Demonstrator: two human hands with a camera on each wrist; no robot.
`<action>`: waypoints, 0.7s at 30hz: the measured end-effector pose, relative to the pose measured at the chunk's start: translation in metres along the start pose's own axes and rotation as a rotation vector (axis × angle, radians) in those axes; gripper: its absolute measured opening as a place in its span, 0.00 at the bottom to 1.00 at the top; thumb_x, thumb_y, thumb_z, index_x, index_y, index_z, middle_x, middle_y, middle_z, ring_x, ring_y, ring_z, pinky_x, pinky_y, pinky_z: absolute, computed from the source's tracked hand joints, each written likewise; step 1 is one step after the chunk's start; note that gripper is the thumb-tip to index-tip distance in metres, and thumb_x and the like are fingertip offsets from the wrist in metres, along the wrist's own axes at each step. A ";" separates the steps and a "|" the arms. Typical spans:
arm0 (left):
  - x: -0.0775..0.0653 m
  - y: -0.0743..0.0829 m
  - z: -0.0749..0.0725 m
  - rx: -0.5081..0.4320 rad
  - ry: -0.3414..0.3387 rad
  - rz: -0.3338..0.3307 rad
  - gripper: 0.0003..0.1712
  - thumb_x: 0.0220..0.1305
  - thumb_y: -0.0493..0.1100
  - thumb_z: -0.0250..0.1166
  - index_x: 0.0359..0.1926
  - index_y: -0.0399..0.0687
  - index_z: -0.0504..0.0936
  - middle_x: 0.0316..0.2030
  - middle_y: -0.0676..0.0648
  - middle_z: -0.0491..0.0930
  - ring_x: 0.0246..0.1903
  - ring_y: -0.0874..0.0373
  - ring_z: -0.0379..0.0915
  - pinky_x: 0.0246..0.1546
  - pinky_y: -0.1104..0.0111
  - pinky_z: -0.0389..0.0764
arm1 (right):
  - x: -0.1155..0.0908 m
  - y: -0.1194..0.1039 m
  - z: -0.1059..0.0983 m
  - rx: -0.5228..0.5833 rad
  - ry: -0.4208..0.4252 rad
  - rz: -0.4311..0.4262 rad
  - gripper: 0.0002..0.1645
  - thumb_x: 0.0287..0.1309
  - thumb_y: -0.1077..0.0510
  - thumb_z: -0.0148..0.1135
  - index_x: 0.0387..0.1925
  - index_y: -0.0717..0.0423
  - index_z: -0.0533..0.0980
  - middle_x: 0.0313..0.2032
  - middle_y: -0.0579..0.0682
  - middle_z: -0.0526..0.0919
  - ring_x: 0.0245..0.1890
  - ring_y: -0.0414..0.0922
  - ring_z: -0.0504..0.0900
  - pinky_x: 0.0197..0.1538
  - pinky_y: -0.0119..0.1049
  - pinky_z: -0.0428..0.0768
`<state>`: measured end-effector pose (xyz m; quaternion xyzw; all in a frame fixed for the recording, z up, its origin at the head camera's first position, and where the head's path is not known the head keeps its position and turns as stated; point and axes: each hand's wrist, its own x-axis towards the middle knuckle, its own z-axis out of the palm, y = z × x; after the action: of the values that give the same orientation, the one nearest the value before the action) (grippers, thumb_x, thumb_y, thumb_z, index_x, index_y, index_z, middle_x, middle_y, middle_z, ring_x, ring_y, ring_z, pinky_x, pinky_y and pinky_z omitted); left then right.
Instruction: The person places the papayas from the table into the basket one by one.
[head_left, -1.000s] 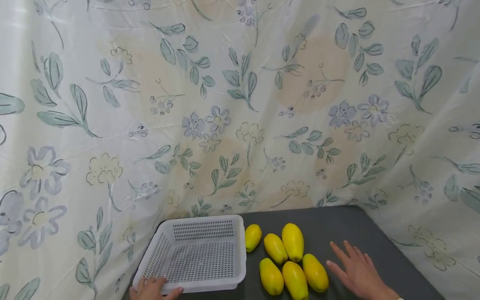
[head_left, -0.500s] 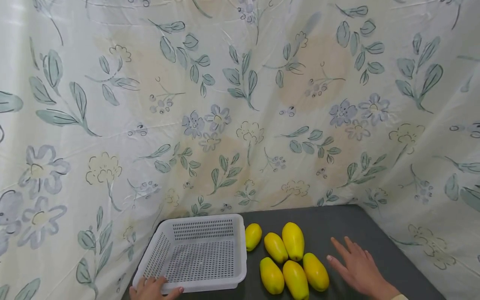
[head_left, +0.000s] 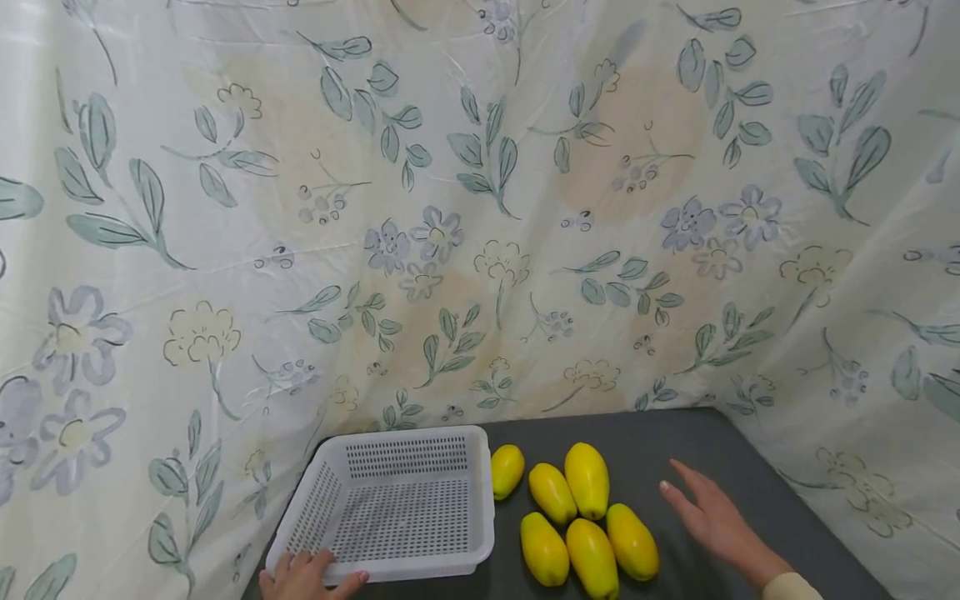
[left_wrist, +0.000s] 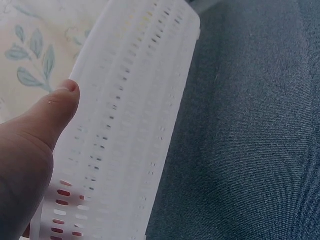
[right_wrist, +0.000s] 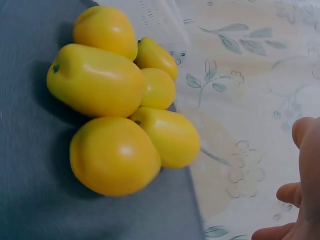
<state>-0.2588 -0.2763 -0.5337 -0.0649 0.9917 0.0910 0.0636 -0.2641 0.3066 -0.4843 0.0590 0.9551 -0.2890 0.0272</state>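
Observation:
A white perforated plastic basket [head_left: 420,570] stands at the table's left, with nothing in it. My left hand [head_left: 303,577] holds its near left rim; in the left wrist view the thumb [left_wrist: 57,112] lies against the outer wall and fingers show through the holes. Several yellow papaya-like fruits [head_left: 587,481] lie in a group right of the basket. Right of them, my right hand [head_left: 712,518] is held with fingers extended, holding nothing and apart from the fruits. The right wrist view shows that hand's fingers [right_wrist: 290,194] at the right edge, away from the nearest fruit [right_wrist: 115,156].
Everything rests on a dark grey tabletop [head_left: 660,442]. A pale cloth [head_left: 480,208] printed with leaves and flowers hangs behind the table and along both sides. One fruit [head_left: 507,472] lies close against the basket's right side.
My right hand has turned from palm-down to more side-on and shifted slightly up in the head view. The left hand, basket and fruits stay in place.

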 end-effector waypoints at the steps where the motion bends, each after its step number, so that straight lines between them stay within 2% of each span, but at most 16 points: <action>1: 0.000 0.000 0.000 0.002 0.001 0.000 0.58 0.40 0.87 0.54 0.49 0.40 0.80 0.42 0.33 0.78 0.48 0.30 0.68 0.52 0.24 0.56 | 0.002 0.000 0.003 0.029 -0.012 0.025 0.60 0.63 0.21 0.31 0.71 0.69 0.50 0.69 0.78 0.50 0.66 0.76 0.54 0.61 0.72 0.60; 3: 0.001 -0.001 0.000 0.005 0.000 -0.001 0.58 0.40 0.87 0.54 0.49 0.40 0.80 0.43 0.33 0.78 0.48 0.30 0.68 0.53 0.24 0.56 | 0.007 0.002 0.010 0.085 -0.035 0.075 0.63 0.60 0.18 0.31 0.71 0.70 0.50 0.69 0.77 0.51 0.66 0.74 0.56 0.60 0.69 0.64; 8: 0.002 -0.004 0.004 0.005 0.006 -0.008 0.59 0.38 0.89 0.53 0.48 0.41 0.80 0.43 0.34 0.78 0.48 0.31 0.68 0.52 0.25 0.56 | 0.018 0.012 0.032 0.217 -0.094 0.161 0.72 0.49 0.13 0.38 0.70 0.71 0.51 0.65 0.79 0.57 0.61 0.73 0.65 0.48 0.58 0.78; 11: 0.002 -0.005 0.006 -0.003 0.016 -0.012 0.59 0.37 0.89 0.52 0.48 0.42 0.81 0.43 0.34 0.78 0.49 0.32 0.68 0.52 0.26 0.56 | 0.022 0.016 0.046 0.246 -0.114 0.183 0.75 0.43 0.12 0.45 0.69 0.71 0.54 0.64 0.79 0.60 0.59 0.73 0.68 0.43 0.55 0.80; 13: 0.003 -0.004 0.008 -0.008 0.020 -0.015 0.59 0.36 0.89 0.52 0.47 0.43 0.81 0.43 0.34 0.78 0.50 0.32 0.67 0.52 0.26 0.56 | 0.025 0.018 0.054 0.246 -0.131 0.171 0.72 0.45 0.14 0.50 0.69 0.69 0.55 0.64 0.78 0.60 0.59 0.73 0.67 0.46 0.57 0.79; 18: 0.005 -0.005 0.009 -0.008 0.015 -0.019 0.58 0.36 0.90 0.52 0.47 0.44 0.81 0.44 0.34 0.78 0.51 0.30 0.66 0.53 0.26 0.55 | 0.029 0.017 0.069 0.232 -0.148 0.112 0.57 0.53 0.27 0.60 0.68 0.65 0.61 0.66 0.76 0.61 0.61 0.74 0.65 0.51 0.62 0.75; 21: 0.005 -0.004 0.008 -0.009 0.013 -0.016 0.58 0.37 0.89 0.52 0.47 0.43 0.81 0.45 0.33 0.78 0.51 0.29 0.66 0.53 0.25 0.54 | 0.028 0.015 0.074 0.234 -0.145 0.087 0.54 0.53 0.29 0.62 0.67 0.65 0.63 0.65 0.75 0.63 0.60 0.74 0.67 0.51 0.62 0.75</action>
<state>-0.2619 -0.2797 -0.5426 -0.0735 0.9911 0.0945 0.0576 -0.2889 0.2805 -0.5570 0.0820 0.9070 -0.4005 0.1013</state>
